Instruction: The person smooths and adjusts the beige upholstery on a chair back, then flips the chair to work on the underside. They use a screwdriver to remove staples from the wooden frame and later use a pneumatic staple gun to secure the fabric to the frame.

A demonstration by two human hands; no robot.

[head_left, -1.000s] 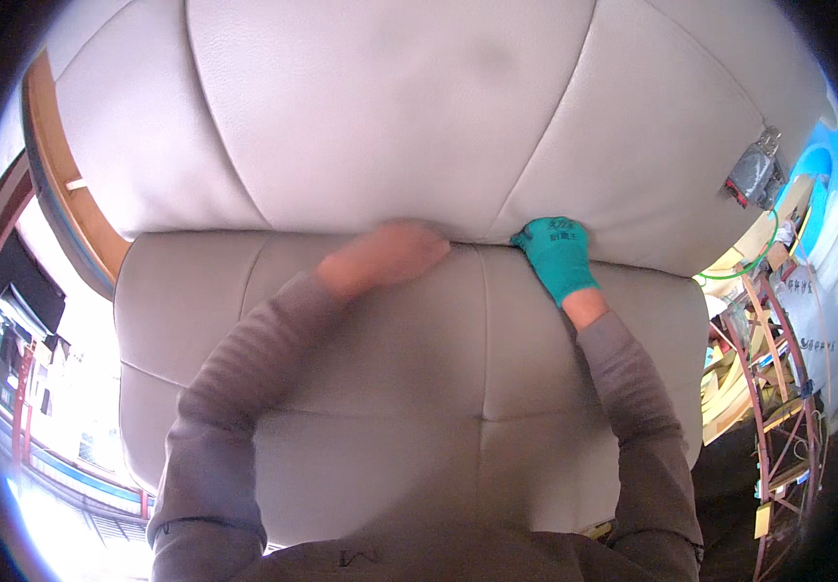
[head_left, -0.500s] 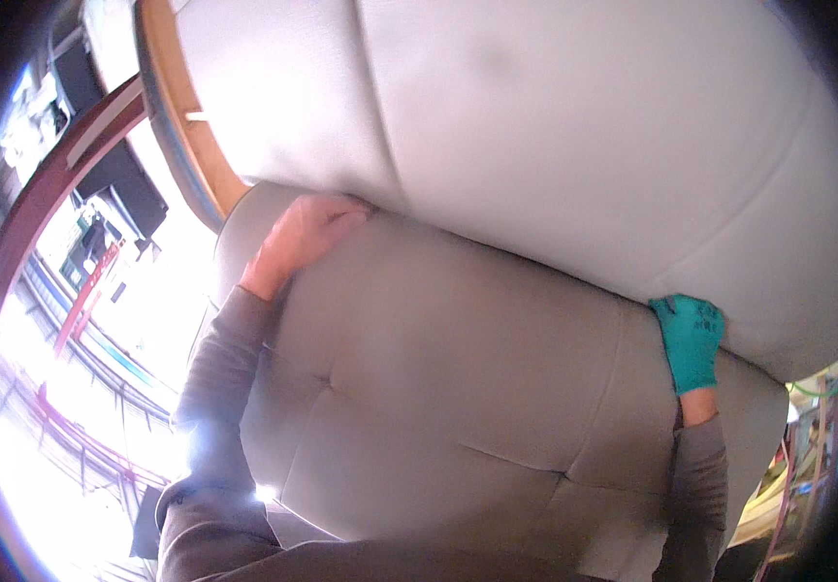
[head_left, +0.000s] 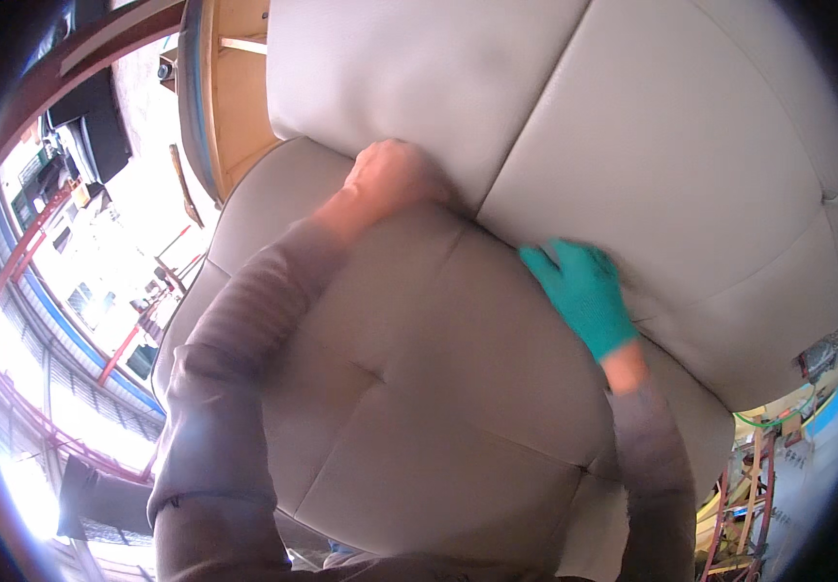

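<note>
Firstly, beyond the upper left edge of the lower cushion (head_left: 477, 388): wooden frame (head_left: 235, 116), visible face bare, uncovered.

Next, at the far edge of the lower cushion, left of its middle: left hand (head_left: 390, 179), ungloved, blurred; fingers curled out of sight, so cannot tell whether they pinch or press.

Upper cushion (head_left: 652, 165) lies along that same far edge, meeting it in a dark crease. Judged done: visible faces of both cushions covered, seams formed. Judged unsettled: the crease, since both hands are at it; any fastening inside is hidden.

Same far edge, right of the middle: right hand (head_left: 582, 291), green-gloved; front fingers slightly parted, remainder tucked away, grip cannot be told.

Past the lower cushion's far right corner: small plastic packet (head_left: 821, 356) against the upper cushion, print illegible. Nearer, off the right side: pale wall (head_left: 812, 475) bearing dark marks, likewise unreadable. No brand made out.
</note>
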